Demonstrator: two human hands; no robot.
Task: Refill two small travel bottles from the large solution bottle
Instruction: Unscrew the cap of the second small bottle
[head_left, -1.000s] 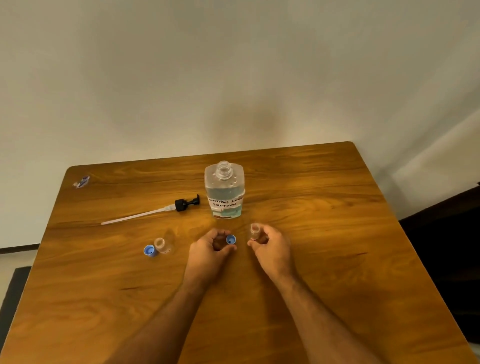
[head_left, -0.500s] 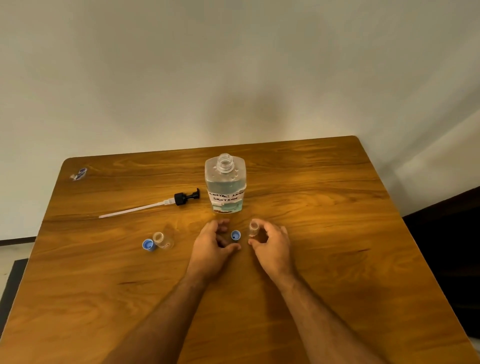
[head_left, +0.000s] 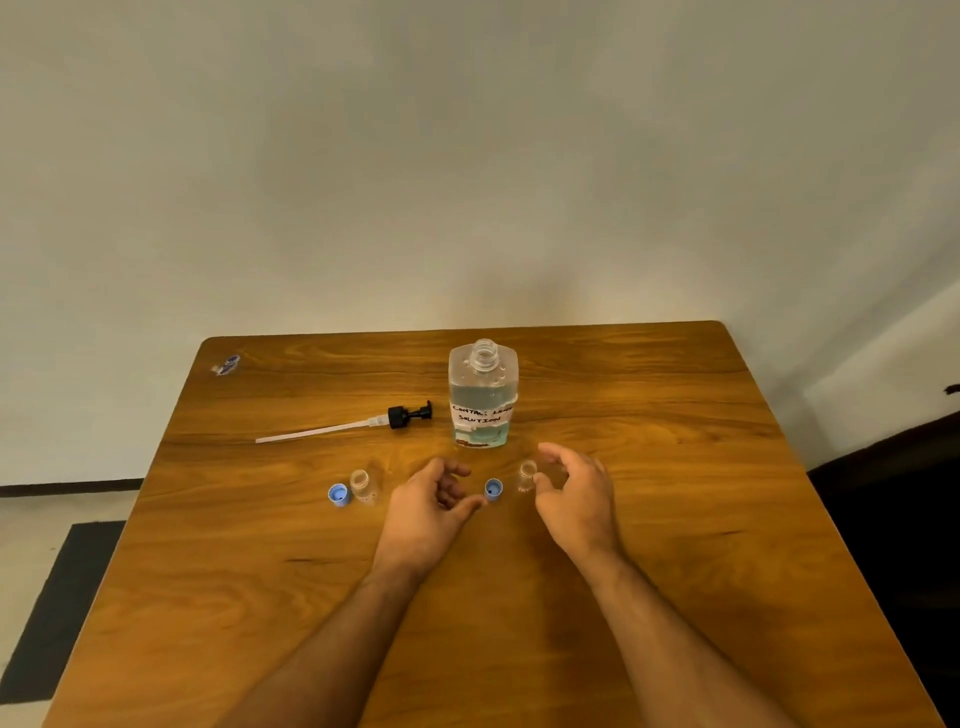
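Observation:
The large clear solution bottle (head_left: 483, 395) stands uncapped in the middle of the wooden table (head_left: 675, 467), with a white handwritten label. One small clear travel bottle (head_left: 526, 475) stands open just in front of it, a blue cap (head_left: 493, 489) lying beside it on its left. My right hand (head_left: 576, 499) curls loosely around that small bottle, fingers apart and not gripping. My left hand (head_left: 428, 506) rests open just left of the blue cap, thumb tip near it. A second open travel bottle (head_left: 361, 485) stands further left with its blue cap (head_left: 338, 494).
A black pump head with a long white tube (head_left: 353, 424) lies left of the large bottle. A small wrapper (head_left: 226, 364) sits at the far left corner. The table's right edge borders a dark area; a dark mat (head_left: 57, 608) lies on the floor to the left.
My left hand has set the blue cap down and drawn back from it. My right hand has loosened its fingers from the small bottle. The camera has tilted up.

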